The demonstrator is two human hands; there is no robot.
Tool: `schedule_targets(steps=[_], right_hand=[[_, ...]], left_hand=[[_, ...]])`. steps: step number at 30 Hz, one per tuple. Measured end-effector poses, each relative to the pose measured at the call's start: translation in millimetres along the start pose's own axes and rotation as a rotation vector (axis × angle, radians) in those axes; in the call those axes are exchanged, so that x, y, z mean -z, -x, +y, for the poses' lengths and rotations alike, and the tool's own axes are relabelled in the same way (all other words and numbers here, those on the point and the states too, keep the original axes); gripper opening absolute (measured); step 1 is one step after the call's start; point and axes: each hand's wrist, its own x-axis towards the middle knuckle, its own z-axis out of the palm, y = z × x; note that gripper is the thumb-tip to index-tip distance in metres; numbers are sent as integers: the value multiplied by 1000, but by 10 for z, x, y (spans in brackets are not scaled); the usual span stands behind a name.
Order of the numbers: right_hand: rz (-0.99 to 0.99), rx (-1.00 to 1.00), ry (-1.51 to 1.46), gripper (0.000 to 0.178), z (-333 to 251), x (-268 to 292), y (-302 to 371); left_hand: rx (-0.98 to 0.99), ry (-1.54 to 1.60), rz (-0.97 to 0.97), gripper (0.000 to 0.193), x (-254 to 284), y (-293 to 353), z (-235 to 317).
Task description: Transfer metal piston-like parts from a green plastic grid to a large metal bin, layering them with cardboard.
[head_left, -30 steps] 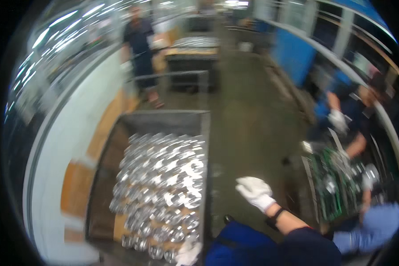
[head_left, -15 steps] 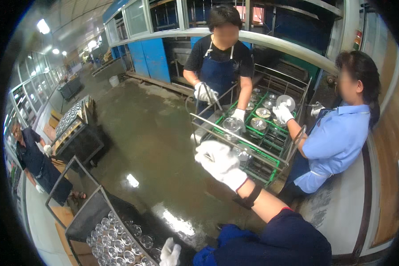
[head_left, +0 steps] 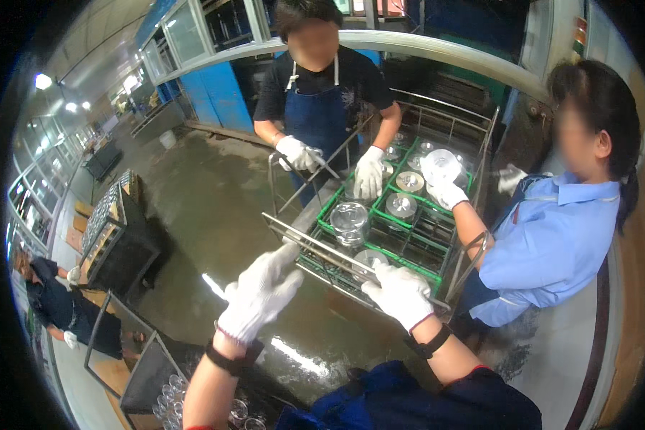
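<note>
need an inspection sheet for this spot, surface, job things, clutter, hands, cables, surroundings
Surface: floor looks wet, with bright reflections
Job things: green rack in a metal frame, holding clear glassware
Clutter: white bucket on the floor, far off
Hands: left hand and right hand gloved, at the near rail; firm grip unclear
Cables: nothing seen
Surroundings: apron wearer and blue-shirted worker at the rack; another person at left

High on the wearer's head, the wide fisheye camera peered down and forward, close over the silver-metal, green-gridded cart (head_left: 430, 233), the wet grey-brown floor (head_left: 215, 193) stretching off upper left!
</note>
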Motion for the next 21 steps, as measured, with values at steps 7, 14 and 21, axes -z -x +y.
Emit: schedule_targets(steps=[7,14,21], right_hand=[[-24,-41,-126,43,70,35,-35],[47,-154,-3,47,60,38,74],[-37,-180,57,38,137,-10,55]], left_hand=[[-316,-386,-378,46,-199,-1177,657],[-522,-846,-837,60,-1057,-2380,270],[-658,-896,-1103,98,-1768,-2774,229]])
